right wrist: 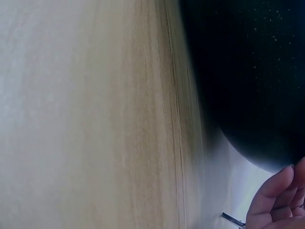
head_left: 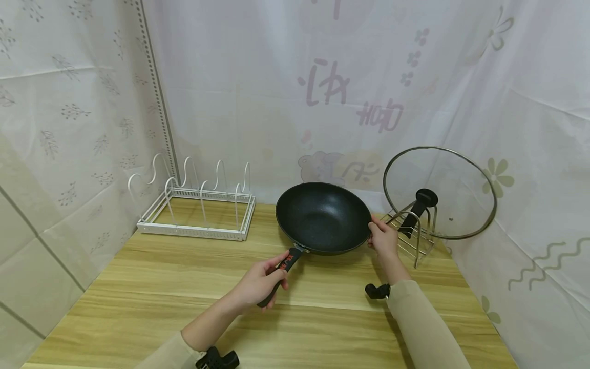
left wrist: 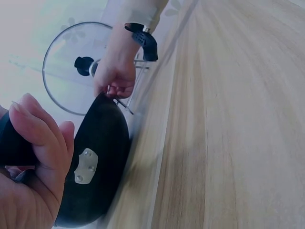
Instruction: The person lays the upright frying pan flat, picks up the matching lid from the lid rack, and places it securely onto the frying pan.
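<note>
A black wok is at the middle of the table, its hollow facing up and toward me. My left hand grips its black handle, which points toward the front left. At the wok's right edge, my right hand pinches the rim between thumb and fingers. In the left wrist view, a riveted metal bracket shows on the wok's outer side, and the left fingers curl round the handle. The right wrist view shows the wok's dark outside close to the tabletop; whether its base touches is unclear.
A white wire rack with upright loops stands at the back left. Just right of my right hand, a small metal stand carries a glass lid with a black knob. A patterned curtain hangs behind the wooden table.
</note>
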`<state>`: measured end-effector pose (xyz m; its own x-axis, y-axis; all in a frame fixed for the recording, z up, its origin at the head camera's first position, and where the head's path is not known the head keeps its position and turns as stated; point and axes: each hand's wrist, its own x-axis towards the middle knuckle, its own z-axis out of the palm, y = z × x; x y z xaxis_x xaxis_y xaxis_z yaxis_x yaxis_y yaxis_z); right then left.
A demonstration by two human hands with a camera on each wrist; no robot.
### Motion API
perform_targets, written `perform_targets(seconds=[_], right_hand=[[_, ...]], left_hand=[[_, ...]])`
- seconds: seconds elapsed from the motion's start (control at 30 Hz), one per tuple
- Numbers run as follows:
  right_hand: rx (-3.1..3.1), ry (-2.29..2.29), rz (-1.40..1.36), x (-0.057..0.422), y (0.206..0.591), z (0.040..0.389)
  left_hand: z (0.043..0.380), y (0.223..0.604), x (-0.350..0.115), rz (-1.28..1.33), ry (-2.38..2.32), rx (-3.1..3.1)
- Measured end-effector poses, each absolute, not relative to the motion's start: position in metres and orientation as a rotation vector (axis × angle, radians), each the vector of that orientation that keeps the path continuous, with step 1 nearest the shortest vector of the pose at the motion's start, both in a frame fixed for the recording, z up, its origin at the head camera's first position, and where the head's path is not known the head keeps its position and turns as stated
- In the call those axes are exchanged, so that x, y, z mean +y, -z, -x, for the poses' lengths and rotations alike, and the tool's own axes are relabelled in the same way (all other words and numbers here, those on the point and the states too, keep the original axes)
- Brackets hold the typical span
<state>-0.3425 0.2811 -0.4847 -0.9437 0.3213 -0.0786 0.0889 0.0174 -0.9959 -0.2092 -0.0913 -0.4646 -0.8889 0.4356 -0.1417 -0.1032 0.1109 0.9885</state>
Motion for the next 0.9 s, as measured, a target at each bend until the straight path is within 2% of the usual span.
perform_targets(seconds=[0.9], right_hand=[[-2.073,-2.008,0.408,0.275,0.488,0.337]], left_hand=[[0.218,0.464,-0.104,-0.327,-1.821,1.977]])
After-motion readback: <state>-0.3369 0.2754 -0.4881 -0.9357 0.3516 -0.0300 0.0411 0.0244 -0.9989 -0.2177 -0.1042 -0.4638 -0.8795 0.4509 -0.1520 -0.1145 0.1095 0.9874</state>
